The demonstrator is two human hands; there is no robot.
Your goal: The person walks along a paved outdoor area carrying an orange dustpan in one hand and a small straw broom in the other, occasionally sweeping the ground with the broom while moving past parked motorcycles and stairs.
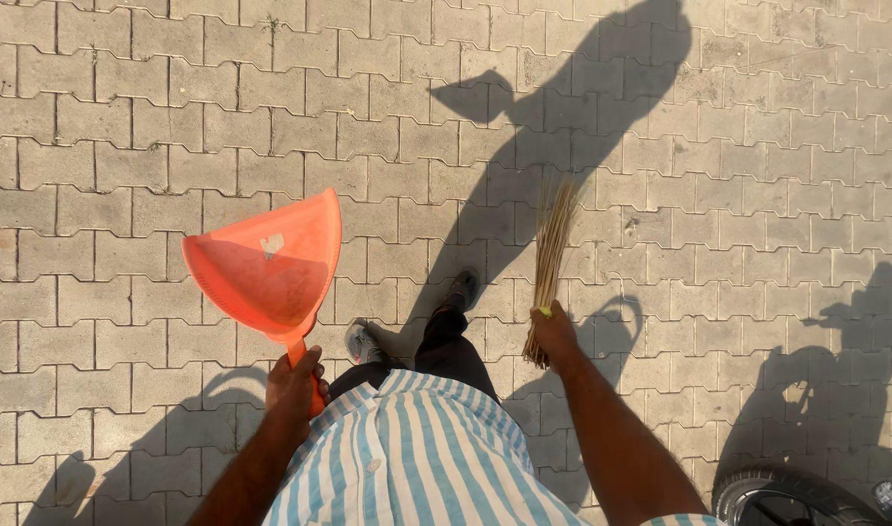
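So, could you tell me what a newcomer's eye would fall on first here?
The bright orange dustpan, held by its handle in the left hand, stands out against the grey paving at centre left. Next comes the straw broom gripped in the right hand, with the person's long shadow stretching ahead.

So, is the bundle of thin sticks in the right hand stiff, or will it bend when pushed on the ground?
The stick broom probably flexes: its thin straw-coloured strands fan apart toward the free end. It looks light, since the right hand holds it up alone, gripping near the bound end. Single strands may snap if pressed hard on the paving.
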